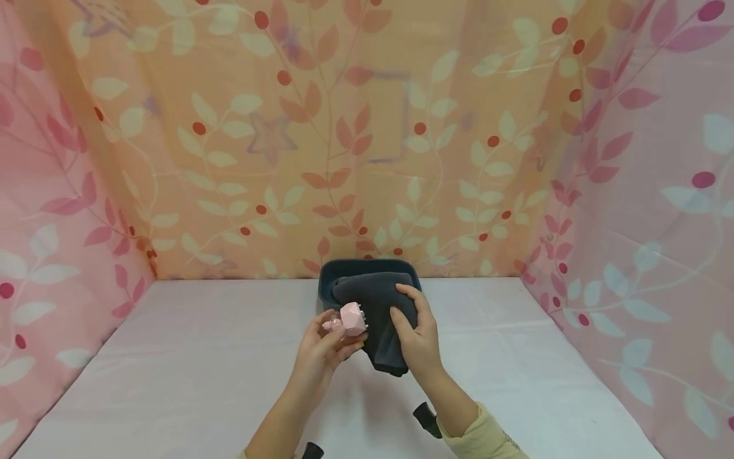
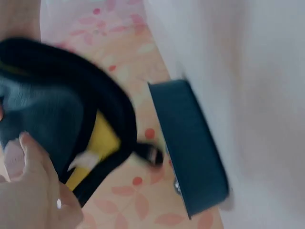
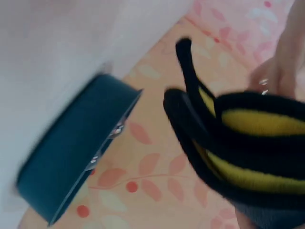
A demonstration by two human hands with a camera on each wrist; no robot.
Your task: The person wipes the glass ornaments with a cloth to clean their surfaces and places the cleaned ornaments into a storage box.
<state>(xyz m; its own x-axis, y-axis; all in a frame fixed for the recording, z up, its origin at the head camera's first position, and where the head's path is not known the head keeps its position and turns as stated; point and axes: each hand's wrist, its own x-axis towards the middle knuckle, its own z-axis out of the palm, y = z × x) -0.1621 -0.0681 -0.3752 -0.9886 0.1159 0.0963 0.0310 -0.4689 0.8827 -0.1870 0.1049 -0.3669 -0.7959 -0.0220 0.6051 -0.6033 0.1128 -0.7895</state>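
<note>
My left hand (image 1: 321, 350) pinches a small pink faceted object (image 1: 352, 319) with short prongs along one side and a clear pinkish part at its other end; its exact kind I cannot tell. Close beside it, my right hand (image 1: 421, 338) grips a dark grey soft pouch (image 1: 381, 328) by its right side. Black edging and a yellow lining show at the open mouth of the pouch (image 3: 259, 148) in the right wrist view. From the left wrist, the left hand (image 2: 38, 191) appears in front of the pouch (image 2: 43, 114).
A dark teal bin (image 1: 328, 284) stands behind the pouch at the back of the white-covered table (image 1: 229, 344). Shiny bits (image 3: 118, 128) show at its opening in the right wrist view. Patterned curtains (image 1: 367, 127) enclose the table behind and at both sides.
</note>
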